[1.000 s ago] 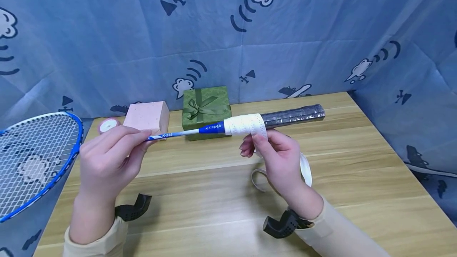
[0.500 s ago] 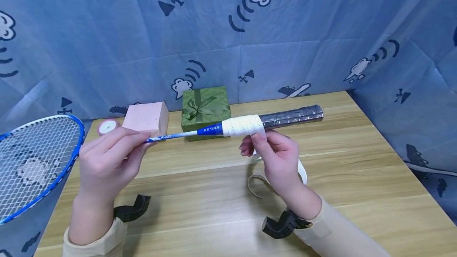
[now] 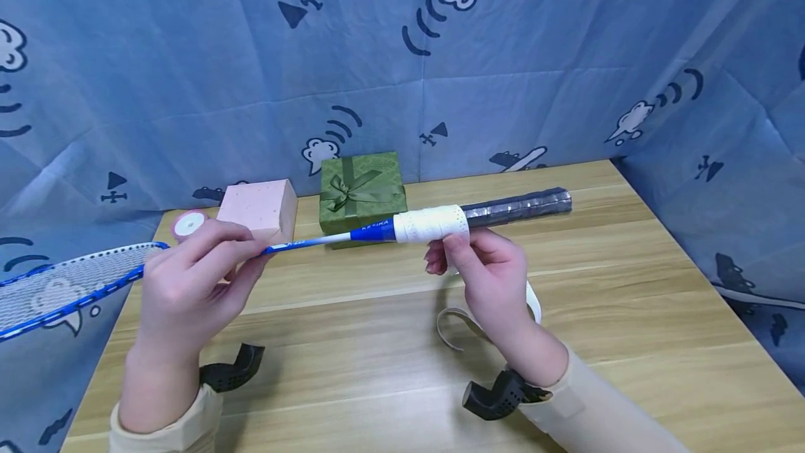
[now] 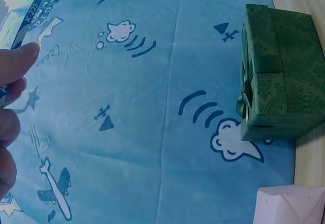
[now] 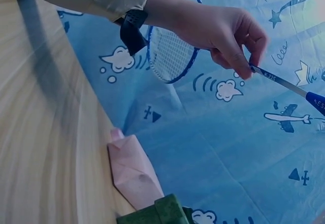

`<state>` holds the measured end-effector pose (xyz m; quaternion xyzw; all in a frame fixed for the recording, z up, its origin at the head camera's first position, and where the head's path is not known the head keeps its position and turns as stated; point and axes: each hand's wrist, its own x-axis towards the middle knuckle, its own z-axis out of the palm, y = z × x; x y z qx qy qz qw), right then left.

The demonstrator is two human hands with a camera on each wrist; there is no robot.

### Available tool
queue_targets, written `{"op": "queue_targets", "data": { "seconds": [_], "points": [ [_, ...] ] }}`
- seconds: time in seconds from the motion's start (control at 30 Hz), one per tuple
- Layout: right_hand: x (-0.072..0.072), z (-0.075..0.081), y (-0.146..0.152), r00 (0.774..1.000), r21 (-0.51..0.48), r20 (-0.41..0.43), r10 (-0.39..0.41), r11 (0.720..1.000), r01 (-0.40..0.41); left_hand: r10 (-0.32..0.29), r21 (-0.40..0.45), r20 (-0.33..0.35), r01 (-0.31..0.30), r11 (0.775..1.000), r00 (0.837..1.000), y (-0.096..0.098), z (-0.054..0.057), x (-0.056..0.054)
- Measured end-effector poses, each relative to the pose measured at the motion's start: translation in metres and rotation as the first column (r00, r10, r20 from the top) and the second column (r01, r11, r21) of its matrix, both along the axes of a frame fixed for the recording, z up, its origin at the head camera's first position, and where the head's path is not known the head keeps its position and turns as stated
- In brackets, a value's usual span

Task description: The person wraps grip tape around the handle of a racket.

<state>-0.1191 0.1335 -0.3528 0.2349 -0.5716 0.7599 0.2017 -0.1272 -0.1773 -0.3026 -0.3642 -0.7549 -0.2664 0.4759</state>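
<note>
A blue-and-white badminton racket [image 3: 373,231] is held level above the table, its strung head at the far left. My left hand [image 3: 195,292] pinches the thin shaft between thumb and fingers; the right wrist view also shows this left hand [image 5: 221,36] on the shaft. White perforated grip tape [image 3: 430,224] wraps the part of the handle nearest the blue cone. Beyond it the handle [image 3: 518,207] is bare and black. My right hand [image 3: 493,285] pinches the tape under the handle, at the edge of the wrapped part. The tape's loose tail [image 3: 533,301] hangs behind that hand.
A green gift box [image 3: 363,191] with a bow and a pink box [image 3: 259,207] stand at the back of the wooden table [image 3: 352,369]. Beside them lies a pink-and-white roll [image 3: 190,224]. A thin curled strip [image 3: 449,331] lies below my right hand. Blue patterned cloth hangs behind.
The racket has turned about its long axis, so its head now looks much narrower. The tape edge has turned with the handle. Both hands have stayed nearly in place.
</note>
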Motion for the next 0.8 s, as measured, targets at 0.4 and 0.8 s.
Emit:
{"op": "queue_targets", "data": {
  "seconds": [0.4, 0.8],
  "points": [
    [0.0006, 0.0038, -0.0006, 1.0, 0.03, 0.012, 0.019, 0.999, -0.019, -0.012, 0.049, -0.015, 0.013, 0.999, 1.0, 0.0005, -0.0006, -0.0009],
    [-0.0014, -0.0033, -0.0006, 1.0, 0.083, -0.013, 0.014, 0.996, -0.013, -0.088, -0.009, 0.053, 0.088, 0.996, 0.995, -0.0002, 0.0009, -0.0034]
  ]
}}
